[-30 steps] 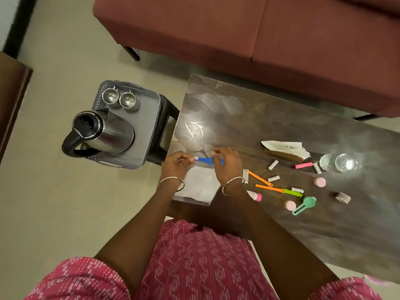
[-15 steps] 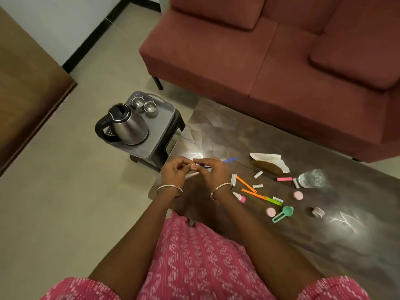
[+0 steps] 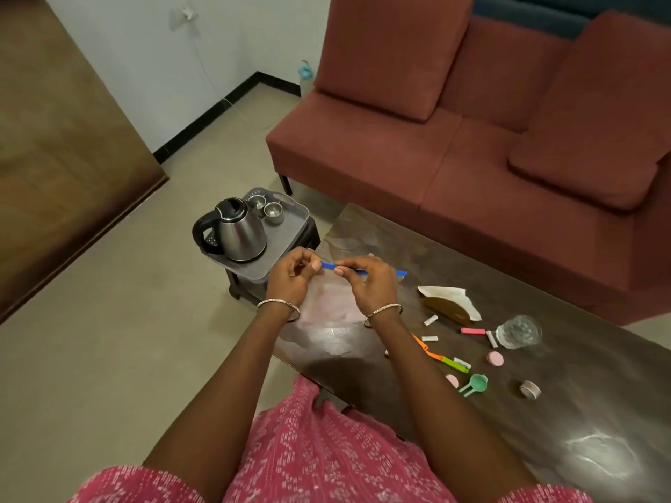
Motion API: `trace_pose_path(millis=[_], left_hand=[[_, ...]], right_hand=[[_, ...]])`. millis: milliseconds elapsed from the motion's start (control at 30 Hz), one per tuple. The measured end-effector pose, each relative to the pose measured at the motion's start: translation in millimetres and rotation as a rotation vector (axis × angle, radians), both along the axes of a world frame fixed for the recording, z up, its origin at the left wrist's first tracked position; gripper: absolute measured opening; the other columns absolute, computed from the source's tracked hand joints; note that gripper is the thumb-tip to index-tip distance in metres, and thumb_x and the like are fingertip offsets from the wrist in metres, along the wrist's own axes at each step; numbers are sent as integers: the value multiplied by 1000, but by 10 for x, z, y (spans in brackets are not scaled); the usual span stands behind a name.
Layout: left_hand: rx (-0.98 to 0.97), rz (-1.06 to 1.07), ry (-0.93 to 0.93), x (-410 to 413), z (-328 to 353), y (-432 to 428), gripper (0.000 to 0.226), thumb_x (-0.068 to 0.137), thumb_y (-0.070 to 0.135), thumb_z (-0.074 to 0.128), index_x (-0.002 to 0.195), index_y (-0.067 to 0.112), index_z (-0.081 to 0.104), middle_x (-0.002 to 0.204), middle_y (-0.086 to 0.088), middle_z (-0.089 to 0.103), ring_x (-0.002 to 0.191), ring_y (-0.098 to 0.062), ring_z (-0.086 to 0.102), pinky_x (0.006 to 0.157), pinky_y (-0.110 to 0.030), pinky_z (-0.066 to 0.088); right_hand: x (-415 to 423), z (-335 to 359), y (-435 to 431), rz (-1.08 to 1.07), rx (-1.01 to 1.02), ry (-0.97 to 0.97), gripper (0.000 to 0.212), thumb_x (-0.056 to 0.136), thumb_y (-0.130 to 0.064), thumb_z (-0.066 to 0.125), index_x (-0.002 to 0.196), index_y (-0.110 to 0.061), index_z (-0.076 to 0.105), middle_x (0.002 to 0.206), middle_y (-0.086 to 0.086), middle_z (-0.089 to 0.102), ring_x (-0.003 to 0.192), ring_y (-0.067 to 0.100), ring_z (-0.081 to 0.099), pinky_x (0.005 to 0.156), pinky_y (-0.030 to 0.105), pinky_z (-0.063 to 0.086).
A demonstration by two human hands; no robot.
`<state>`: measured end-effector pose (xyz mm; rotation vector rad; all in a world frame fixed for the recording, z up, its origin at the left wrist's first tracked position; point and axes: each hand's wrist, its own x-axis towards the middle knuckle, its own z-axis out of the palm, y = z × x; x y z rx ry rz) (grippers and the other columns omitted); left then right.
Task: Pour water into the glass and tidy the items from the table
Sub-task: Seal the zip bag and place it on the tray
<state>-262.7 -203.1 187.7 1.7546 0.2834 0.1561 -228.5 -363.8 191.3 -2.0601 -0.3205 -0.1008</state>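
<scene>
A clear zip bag [image 3: 328,314] with a blue seal strip [image 3: 381,272] hangs above the near left corner of the dark table [image 3: 581,412]. My left hand [image 3: 290,277] pinches the strip's left end, and my right hand [image 3: 370,283] pinches it near the middle. A clear glass [image 3: 519,331] with water stands on the table to the right. Small items lie scattered between: white rolls [image 3: 430,320], a pink stick [image 3: 472,331], orange and green clips [image 3: 441,357], pink caps [image 3: 495,358], a green scoop [image 3: 475,384].
A steel kettle [image 3: 238,232] and two steel cups [image 3: 273,211] sit on a grey tray [image 3: 290,226] on a low stool left of the table. A crumpled paper with a brown piece [image 3: 450,301] lies on the table. A red sofa [image 3: 472,139] stands behind.
The bag has been lifted off the table and now hangs from both hands. The view has pulled back and up, showing more of the room.
</scene>
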Motion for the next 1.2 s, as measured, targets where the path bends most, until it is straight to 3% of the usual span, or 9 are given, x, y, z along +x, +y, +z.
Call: trace_pose_path(millis=[133, 267, 367, 433, 567, 700, 900, 1033, 1200], left_hand=[[-35, 139, -8, -103, 73, 242, 7, 91, 5, 61, 86, 10, 63, 86, -15, 66, 83, -24, 62, 79, -36, 50], [-36, 205, 0, -199, 94, 476, 7, 91, 5, 60, 86, 9, 62, 82, -3, 66, 80, -16, 61, 80, -41, 53], [-70, 217, 7, -181, 143, 514, 5, 92, 4, 59, 88, 6, 61, 85, -9, 66, 83, -21, 62, 84, -49, 53], [-86, 228, -8, -128, 214, 549, 5, 93, 4, 57, 89, 6, 60, 83, -9, 67, 83, -24, 64, 81, -42, 52], [-152, 181, -40, -66, 380, 731, 6, 98, 8, 52, 94, 9, 56, 80, -7, 69, 78, -15, 70, 59, -18, 48], [-264, 153, -84, -30, 504, 1061, 2, 100, 8, 48, 99, 7, 50, 82, -8, 67, 78, -13, 69, 42, -20, 42], [-302, 179, -130, 123, 557, 1795, 4, 99, 13, 51, 103, 11, 50, 86, -11, 70, 79, -26, 73, 44, -24, 50], [-348, 154, -51, 226, 471, 2244, 33, 95, 23, 59, 122, 26, 41, 98, -13, 70, 91, -23, 70, 65, -38, 60], [-296, 97, 32, 289, 333, 2767, 62, 89, 9, 65, 133, 37, 33, 83, -2, 67, 82, -17, 64, 63, -32, 59]], right_hand=[[32, 12, -195, -48, 20, -19, 5, 79, -18, 79, 83, -17, 80, 82, -3, 77, 76, 12, 67, 97, 35, 44], [77, 12, -348, -83, -5, -11, 1, 80, -20, 79, 81, -20, 79, 84, -7, 77, 80, 7, 67, 108, 32, 28], [101, 62, -292, -81, 0, 7, 2, 81, -19, 78, 82, -20, 79, 82, -11, 75, 80, 4, 66, 108, 32, 29], [148, 116, -219, -72, 96, 64, 5, 81, -14, 78, 82, -19, 78, 80, -10, 73, 77, 1, 65, 98, 32, 42], [219, 231, 16, -22, 357, 207, 12, 86, -6, 73, 86, -18, 72, 80, -8, 73, 77, 6, 66, 76, 22, 51], [183, 226, 390, 20, 560, 396, 37, 81, -2, 77, 113, -14, 65, 86, 1, 76, 85, 12, 71, 77, 20, 55], [147, 185, 1151, -40, 616, 424, 12, 85, -5, 73, 96, 1, 73, 88, 13, 77, 84, 24, 72, 87, 41, 57], [219, 280, 1633, -95, 647, 390, 3, 87, -8, 73, 88, -5, 73, 78, 7, 76, 69, 15, 70, 69, 28, 57], [331, 308, 2214, -152, 643, 338, 11, 87, -16, 75, 94, -13, 67, 78, 13, 76, 77, 29, 72, 77, 45, 56]])
